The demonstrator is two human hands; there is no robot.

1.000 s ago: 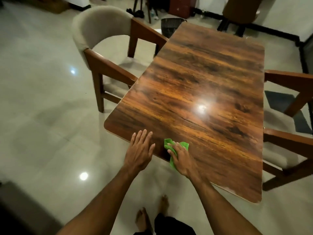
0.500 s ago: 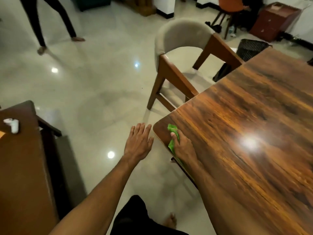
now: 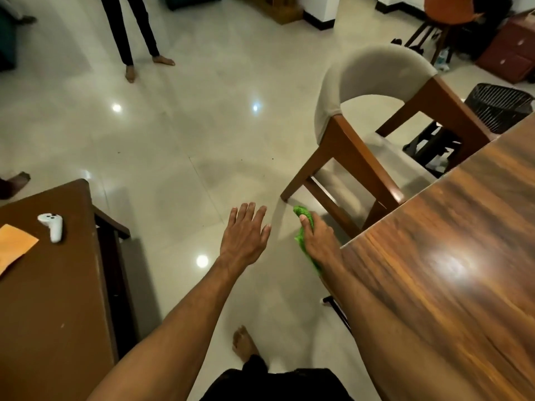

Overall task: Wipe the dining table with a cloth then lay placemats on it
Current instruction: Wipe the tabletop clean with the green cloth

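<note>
The glossy brown wooden dining table [image 3: 451, 270] fills the right side of the head view. My right hand [image 3: 320, 243] grips a crumpled green cloth [image 3: 304, 217] just past the table's near left corner, out over the floor. My left hand [image 3: 244, 235] hovers over the tiled floor to the left of it, fingers spread and straight, holding nothing. An orange sheet [image 3: 13, 250], maybe a placemat, lies on a second brown table [image 3: 58, 299] at the left.
A beige-backed wooden chair [image 3: 373, 134] stands at the table's left side. A white controller [image 3: 52, 225] lies on the left table. A person's bare legs [image 3: 136, 33] stand far left on the floor. A black mesh bin [image 3: 498, 108] and a red cabinet [image 3: 512, 50] sit beyond.
My view has swung left. The right hand slid the green cloth along the near edge and off the table's left corner. The left hand came off the table and now hangs over the floor.
</note>
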